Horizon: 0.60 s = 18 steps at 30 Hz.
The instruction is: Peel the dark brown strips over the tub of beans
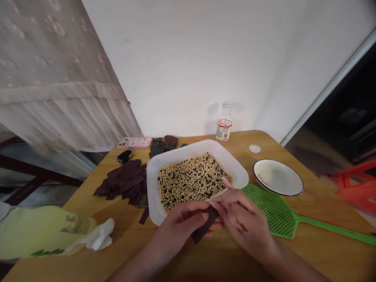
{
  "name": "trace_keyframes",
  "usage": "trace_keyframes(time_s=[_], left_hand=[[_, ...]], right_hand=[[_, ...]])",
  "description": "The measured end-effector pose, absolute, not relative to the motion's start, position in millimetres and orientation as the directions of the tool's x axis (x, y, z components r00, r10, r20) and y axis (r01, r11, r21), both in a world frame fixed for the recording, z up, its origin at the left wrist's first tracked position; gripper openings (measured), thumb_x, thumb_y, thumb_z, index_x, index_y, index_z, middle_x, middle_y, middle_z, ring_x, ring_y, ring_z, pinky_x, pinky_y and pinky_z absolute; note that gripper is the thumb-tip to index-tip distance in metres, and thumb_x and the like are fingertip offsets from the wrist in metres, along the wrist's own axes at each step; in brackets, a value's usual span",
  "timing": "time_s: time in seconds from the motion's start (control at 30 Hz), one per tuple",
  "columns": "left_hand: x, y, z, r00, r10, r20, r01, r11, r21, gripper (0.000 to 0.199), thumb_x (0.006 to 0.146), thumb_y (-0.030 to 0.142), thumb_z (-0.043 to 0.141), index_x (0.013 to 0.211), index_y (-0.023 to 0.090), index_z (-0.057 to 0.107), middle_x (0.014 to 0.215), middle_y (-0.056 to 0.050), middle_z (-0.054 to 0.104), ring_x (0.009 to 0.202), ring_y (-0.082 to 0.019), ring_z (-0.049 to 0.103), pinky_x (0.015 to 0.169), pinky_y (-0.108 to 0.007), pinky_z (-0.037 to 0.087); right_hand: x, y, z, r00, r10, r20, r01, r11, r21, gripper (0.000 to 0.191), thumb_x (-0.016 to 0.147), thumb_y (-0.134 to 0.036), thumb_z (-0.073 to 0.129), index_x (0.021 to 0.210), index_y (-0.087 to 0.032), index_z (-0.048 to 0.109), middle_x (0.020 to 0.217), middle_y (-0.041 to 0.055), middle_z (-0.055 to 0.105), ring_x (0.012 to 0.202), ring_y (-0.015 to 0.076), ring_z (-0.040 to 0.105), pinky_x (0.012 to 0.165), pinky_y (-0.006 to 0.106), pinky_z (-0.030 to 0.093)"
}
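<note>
A dark brown strip of thin sheet material [205, 225] is gripped between the thumb and fingers of my left hand [183, 223], over the near edge of a white plastic tub [153, 192]. My right hand [245, 221] is closed at the strip's upper end, its thumb and fingertips pinched together there and its index finger pointing up. The exact pinch point is partly hidden by the fingers. Inside the tub lies a layer of small cream-coloured beans or beads [190, 176] mixed with black and a few coloured ones.
Left of the tub are piled dark strips [126, 180], green scraps [161, 147], a phone [135, 142], a black key fob [123, 156] and a large yellow bottle [47, 231]. Rightward are a clear bottle [224, 127], white cap [255, 148], enamel plate [279, 176] and green fly swatter [273, 211].
</note>
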<state>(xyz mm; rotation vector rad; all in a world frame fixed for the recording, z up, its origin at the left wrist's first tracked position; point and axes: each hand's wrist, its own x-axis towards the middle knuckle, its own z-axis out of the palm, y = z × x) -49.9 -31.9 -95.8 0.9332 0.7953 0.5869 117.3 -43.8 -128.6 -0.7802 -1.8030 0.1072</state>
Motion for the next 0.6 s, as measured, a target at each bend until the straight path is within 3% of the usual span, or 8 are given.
trace_keyframes(time_s=[0.13,0.6], left_hand=[[-50.0,-31.3,-95.9,0.577,0.751,-0.321,-0.117,0.466,0.877,0.022,0.075,0.039,0.072,0.090,0.024,0.077,0.080,-0.001,0.075,0.076,-0.014,0.068,0.073,-0.023,0.049],[-52.5,-33.2,-100.3,0.574,0.741,-0.349,-0.126,0.501,0.856,0.018,0.077,0.037,0.071,0.090,0.026,0.077,0.086,-0.002,0.078,0.085,-0.018,0.072,0.076,-0.025,0.052]], right_hand=[[117.3,-44.2,-129.1,-0.187,0.549,0.815,0.439,0.789,-0.430,0.034,0.080,0.004,0.052,0.059,-0.020,0.038,0.072,-0.0049,0.055,0.067,0.0074,0.063,0.104,0.046,0.047],[119.0,-44.1,-129.9,-0.137,0.529,0.837,0.475,0.777,-0.414,0.035,0.077,0.004,0.054,0.058,-0.020,0.037,0.068,-0.0044,0.054,0.067,0.0103,0.065,0.100,0.045,0.050]])
